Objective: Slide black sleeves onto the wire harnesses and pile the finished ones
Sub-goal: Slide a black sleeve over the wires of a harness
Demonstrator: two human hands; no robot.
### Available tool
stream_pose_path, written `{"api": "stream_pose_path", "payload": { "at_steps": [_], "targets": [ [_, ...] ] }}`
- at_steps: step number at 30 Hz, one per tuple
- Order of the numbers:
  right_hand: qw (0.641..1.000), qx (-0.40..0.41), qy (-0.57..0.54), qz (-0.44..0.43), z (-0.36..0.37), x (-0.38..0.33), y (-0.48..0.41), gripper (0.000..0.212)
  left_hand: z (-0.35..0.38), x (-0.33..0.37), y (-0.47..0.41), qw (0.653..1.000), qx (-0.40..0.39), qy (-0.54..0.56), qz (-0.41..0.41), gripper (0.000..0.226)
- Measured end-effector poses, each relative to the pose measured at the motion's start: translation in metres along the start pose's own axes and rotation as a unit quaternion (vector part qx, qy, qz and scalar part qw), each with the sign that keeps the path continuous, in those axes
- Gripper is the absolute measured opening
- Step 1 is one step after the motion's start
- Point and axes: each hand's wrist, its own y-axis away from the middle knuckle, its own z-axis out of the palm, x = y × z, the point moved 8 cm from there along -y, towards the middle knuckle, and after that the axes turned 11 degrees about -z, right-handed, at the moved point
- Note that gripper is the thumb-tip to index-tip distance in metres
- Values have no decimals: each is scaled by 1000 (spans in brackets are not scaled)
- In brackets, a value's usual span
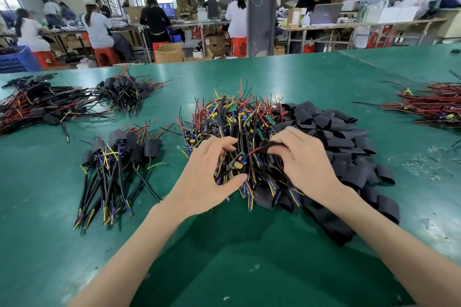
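A heap of bare wire harnesses point(232, 122) with small circuit boards lies in the middle of the green table point(224, 269). To its right spreads a heap of flat black sleeves point(344, 142). My left hand point(209, 177) pinches one harness with its small board point(237, 161) over the heap's near side. My right hand point(304, 157) grips a black sleeve point(273, 146) around that harness's red and black wires. A pile of sleeved harnesses point(119, 157) lies to the left.
More sleeved harnesses lie at the far left point(37, 104) and behind point(127, 91). A bundle of red wires point(434, 104) sits at the right edge. Beyond the table's far edge several people work at benches with red stools and cardboard boxes.
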Motion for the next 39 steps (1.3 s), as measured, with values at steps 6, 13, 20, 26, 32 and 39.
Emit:
{"api": "stream_pose_path", "payload": {
  "at_steps": [6, 13, 20, 26, 32, 39],
  "targets": [
    [995, 58, -52, 69, -11, 26, 2, 4, -2, -6, -5, 1000, -9, 5, -10, 10],
    [993, -58, 75, -73, 8, 3, 1, 19, -6, -8, -4, 995, -7, 69, -71, 12],
    [985, -121, 70, -104, 22, -7, 5, 38, -11, -3, -4, 997, 18, 57, -50, 10],
    [985, -108, 68, -119, 20, -10, 6, 32, -16, 1, -2, 996, 60, 52, -36, 10],
    [988, -111, 51, -96, 17, -11, 6, 30, -19, 4, -1, 993, 86, 69, -37, 10],
    [989, -127, 25, -67, 18, -8, 6, 35, -18, 0, -1, 989, 92, 102, -58, 10]
  ]
}}
